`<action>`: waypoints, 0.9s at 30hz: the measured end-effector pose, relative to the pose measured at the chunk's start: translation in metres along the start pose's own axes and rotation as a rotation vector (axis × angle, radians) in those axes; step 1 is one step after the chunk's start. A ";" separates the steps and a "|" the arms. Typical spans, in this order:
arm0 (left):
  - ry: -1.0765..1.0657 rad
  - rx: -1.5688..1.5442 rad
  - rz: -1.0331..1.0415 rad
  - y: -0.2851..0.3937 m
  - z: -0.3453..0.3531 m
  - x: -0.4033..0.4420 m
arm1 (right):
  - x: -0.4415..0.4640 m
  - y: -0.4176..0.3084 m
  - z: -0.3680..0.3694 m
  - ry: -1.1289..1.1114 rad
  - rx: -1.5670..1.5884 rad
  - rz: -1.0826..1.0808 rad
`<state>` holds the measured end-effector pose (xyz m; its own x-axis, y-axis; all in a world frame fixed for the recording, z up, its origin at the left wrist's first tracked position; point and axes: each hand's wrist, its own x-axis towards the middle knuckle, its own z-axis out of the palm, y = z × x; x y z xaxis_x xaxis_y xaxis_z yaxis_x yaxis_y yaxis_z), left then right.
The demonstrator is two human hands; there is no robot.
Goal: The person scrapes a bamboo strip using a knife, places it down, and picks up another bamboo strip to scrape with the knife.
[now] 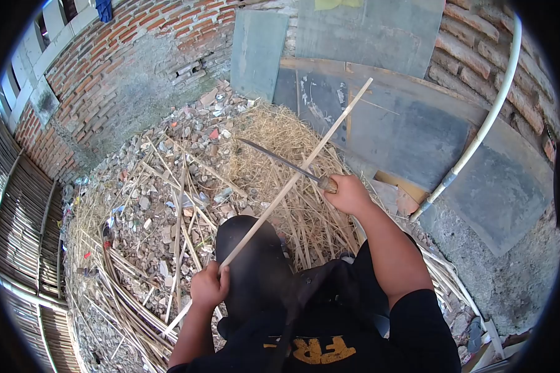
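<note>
My left hand [209, 285] is closed around the lower part of a long, pale bamboo strip [261, 221]. The strip slants up and to the right across my knee, its far end over the dark boards. In my right hand [349, 194] is the wooden handle of a long knife [279, 159], gripped in a fist. Its thin dark blade points up and to the left and crosses the strip near the middle. Whether blade and strip touch, I cannot tell. Below them lies a heap of straw-coloured shavings [274, 133].
Bamboo strips [121, 283] lie piled at the left over stony rubble [144, 202]. Dark boards [404, 133] lean on the wall at the right, with a white pipe [479, 137] in front. A brick wall [137, 56] stands behind and a bamboo fence [22, 205] at far left.
</note>
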<state>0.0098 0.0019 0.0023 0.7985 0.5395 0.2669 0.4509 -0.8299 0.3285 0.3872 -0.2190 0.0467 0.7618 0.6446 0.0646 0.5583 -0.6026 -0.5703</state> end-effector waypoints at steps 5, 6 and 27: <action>0.012 -0.022 -0.002 -0.002 0.004 -0.001 | -0.003 -0.006 -0.003 0.018 0.004 -0.016; 0.012 -0.020 -0.002 -0.003 0.005 -0.001 | -0.002 -0.004 -0.002 0.026 0.007 -0.031; 0.008 -0.002 0.010 0.002 0.000 -0.001 | 0.000 0.006 0.004 0.042 -0.007 -0.097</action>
<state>0.0104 -0.0002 0.0030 0.7997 0.5327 0.2770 0.4425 -0.8347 0.3279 0.3893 -0.2210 0.0397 0.7172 0.6799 0.1530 0.6320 -0.5420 -0.5540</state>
